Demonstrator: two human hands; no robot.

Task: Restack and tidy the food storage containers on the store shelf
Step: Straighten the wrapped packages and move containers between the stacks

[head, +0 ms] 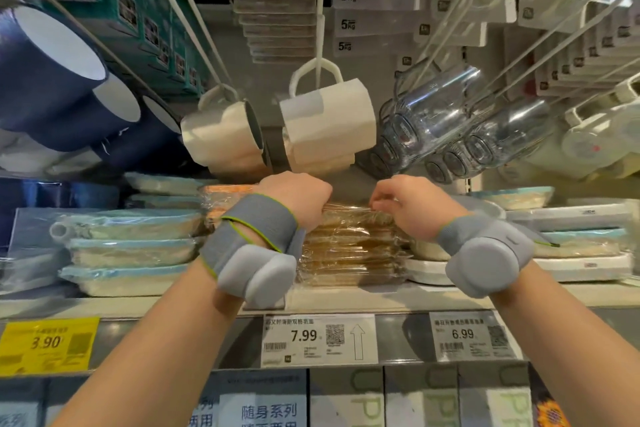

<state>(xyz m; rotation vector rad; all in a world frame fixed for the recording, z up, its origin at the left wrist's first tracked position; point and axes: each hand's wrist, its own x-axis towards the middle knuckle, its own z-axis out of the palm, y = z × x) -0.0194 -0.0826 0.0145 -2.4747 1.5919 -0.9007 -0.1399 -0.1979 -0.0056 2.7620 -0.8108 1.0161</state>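
A stack of several orange-tan, plastic-wrapped food containers stands in the middle of the shelf. My left hand curls over the top left edge of the uppermost container, fingers closed on its rim. At the top right edge, my right hand pinches the wrap or rim with its fingertips. Both wrists wear grey bands with round pods. Another orange container lies behind and left of the stack, partly hidden by my left hand.
Blue-lidded containers are stacked on the left, white and blue-lidded ones on the right. Cream mugs and clear bottles hang on hooks just above my hands. Price tags line the shelf edge.
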